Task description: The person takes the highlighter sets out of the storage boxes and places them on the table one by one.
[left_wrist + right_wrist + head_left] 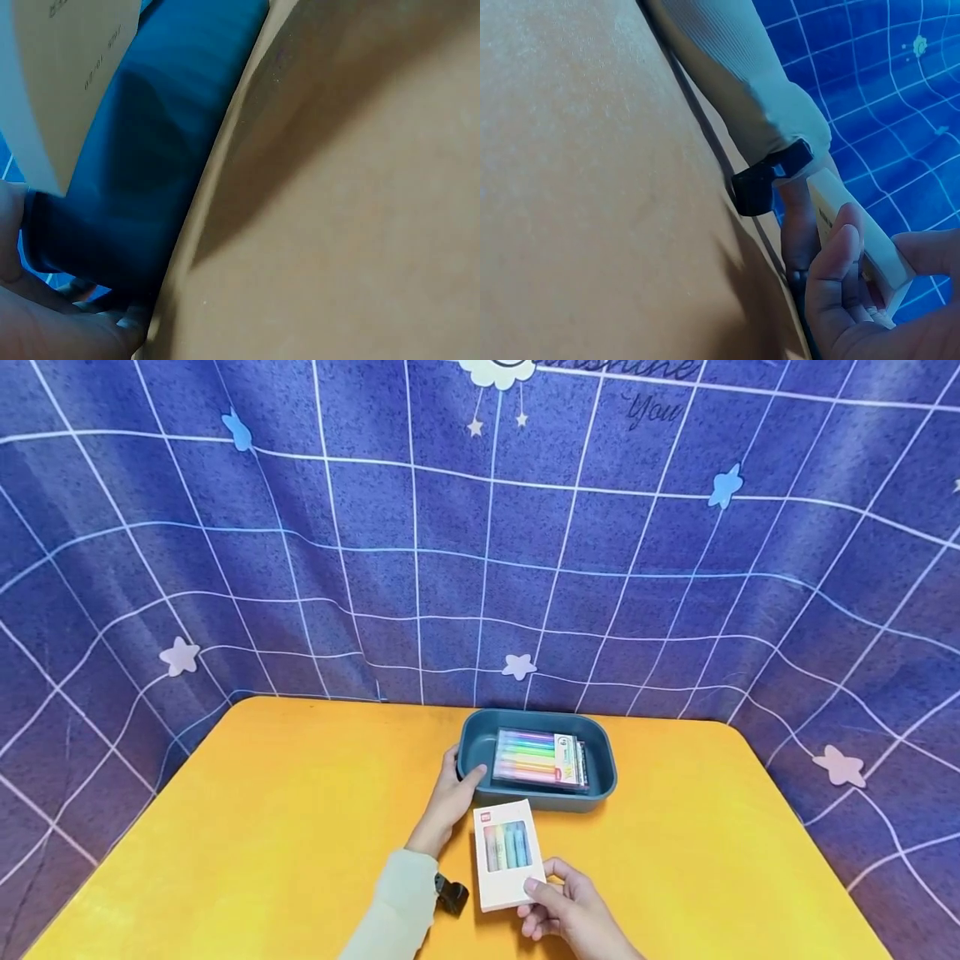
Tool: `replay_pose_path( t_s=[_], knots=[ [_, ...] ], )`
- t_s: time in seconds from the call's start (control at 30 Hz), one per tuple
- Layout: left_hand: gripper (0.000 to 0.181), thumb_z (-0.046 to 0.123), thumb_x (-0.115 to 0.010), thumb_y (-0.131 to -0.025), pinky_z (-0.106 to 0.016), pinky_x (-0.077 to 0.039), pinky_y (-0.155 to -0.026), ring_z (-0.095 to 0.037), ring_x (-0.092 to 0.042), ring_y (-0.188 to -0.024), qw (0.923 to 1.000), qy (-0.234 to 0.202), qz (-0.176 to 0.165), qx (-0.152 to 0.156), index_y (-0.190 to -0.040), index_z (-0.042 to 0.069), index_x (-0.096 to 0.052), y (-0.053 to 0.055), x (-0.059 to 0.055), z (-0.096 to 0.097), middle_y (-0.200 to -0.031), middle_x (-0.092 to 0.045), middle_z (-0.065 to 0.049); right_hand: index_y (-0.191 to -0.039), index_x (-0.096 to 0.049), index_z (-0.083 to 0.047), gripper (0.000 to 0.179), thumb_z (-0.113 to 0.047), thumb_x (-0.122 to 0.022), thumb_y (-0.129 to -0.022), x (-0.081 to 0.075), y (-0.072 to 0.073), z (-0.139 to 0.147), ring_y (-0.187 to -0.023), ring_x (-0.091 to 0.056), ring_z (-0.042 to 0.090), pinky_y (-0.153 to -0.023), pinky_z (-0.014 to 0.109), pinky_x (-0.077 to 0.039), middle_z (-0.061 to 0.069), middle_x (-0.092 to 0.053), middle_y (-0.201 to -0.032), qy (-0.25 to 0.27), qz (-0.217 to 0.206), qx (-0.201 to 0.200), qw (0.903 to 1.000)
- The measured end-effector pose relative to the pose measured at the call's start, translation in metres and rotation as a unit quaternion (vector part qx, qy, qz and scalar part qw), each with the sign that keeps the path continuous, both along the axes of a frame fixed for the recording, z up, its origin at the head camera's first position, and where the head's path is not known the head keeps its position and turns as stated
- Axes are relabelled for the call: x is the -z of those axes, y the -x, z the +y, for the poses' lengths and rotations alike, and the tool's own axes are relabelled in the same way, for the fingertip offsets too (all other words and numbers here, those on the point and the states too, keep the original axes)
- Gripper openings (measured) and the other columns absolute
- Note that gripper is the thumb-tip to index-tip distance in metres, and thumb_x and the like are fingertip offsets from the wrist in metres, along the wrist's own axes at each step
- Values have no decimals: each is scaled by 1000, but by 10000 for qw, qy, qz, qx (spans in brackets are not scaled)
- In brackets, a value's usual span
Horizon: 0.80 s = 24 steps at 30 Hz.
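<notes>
My left hand (pixel 452 795) grips the left end of a dark teal bin (pixel 577 804), its thumb over the rim. Inside the bin lies a clear pack of colourful pens (pixel 528 756), over another pack that is mostly hidden. My right hand (pixel 566 906) pinches a white box (pixel 498 889) by its lower right corner, thumb on the front and fingers behind. Through the box's window several thick pastel sticks show. Tilted, the box is in front of the bin's near side. In the left wrist view its printed back (pixel 75 82) partly covers the bin's wall (pixel 165 142).
A yellow table (pixel 300 827) bears the bin near its back edge. Behind and at both sides hangs a blue curtain (pixel 450 577) with white grid lines and stars. A black strap device (pixel 452 893) is on the left wrist, close to the white box.
</notes>
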<state>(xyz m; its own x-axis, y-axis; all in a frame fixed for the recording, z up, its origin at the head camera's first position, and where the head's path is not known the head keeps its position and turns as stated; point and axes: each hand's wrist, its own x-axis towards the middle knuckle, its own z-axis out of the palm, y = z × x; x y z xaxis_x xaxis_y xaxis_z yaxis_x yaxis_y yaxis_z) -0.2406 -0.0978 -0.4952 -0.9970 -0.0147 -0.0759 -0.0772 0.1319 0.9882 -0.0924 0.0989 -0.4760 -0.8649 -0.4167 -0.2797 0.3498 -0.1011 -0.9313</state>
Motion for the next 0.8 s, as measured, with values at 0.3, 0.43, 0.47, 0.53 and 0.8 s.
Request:
replay_pose_path(
  t_s=[0.3,0.43,0.47,0.53,0.8],
  knots=[
    [61,24,-56,-102,-65,-26,-120,-38,-37,-145,9999,-14,-112,47,-156,16,-27,0,-3,2,-159,-38,-18,-111,-49,-5,21,-22,-56,-102,4,3,-7,-69,-66,7,-68,22,-57,-3,-72,-84,3,-121,25,9999],
    [61,24,-56,-102,-66,-24,-120,-38,-37,-145,9999,-38,-148,15,-155,17,-28,-1,-5,2,-159,-38,-17,-110,-49,-4,21,-22,-56,-102,4,4,-9,-69,-65,7,-68,21,-57,-3,-71,-83,-50,-105,102,9999],
    [61,24,-57,-102,-66,-24,-121,-38,-37,-145,9999,-34,-154,13,-155,17,-28,-1,-5,2,-159,-38,-17,-110,-49,-4,21,-22,-56,-102,4,4,-10,-69,-65,7,-67,21,-57,-3,-71,-83,-58,-109,124,9998],
    [61,24,-57,-102,-66,-24,-121,-38,-37,-145,9999,-34,-166,2,-155,18,-28,0,-5,1,-160,-38,-17,-108,-49,-5,20,-22,-57,-101,5,5,-10,-69,-66,7,-67,22,-57,-2,-72,-83,-63,-110,161,9998],
    [60,25,-56,-103,-66,-24,-121,-38,-36,-147,9997,-99,-225,6,-155,18,-28,-1,-3,-1,-160,-37,-16,-105,-47,-7,16,-20,-56,-102,5,7,-12,-68,-65,7,-66,21,-56,-2,-72,-82,-93,-138,240,9996]
  ],
)
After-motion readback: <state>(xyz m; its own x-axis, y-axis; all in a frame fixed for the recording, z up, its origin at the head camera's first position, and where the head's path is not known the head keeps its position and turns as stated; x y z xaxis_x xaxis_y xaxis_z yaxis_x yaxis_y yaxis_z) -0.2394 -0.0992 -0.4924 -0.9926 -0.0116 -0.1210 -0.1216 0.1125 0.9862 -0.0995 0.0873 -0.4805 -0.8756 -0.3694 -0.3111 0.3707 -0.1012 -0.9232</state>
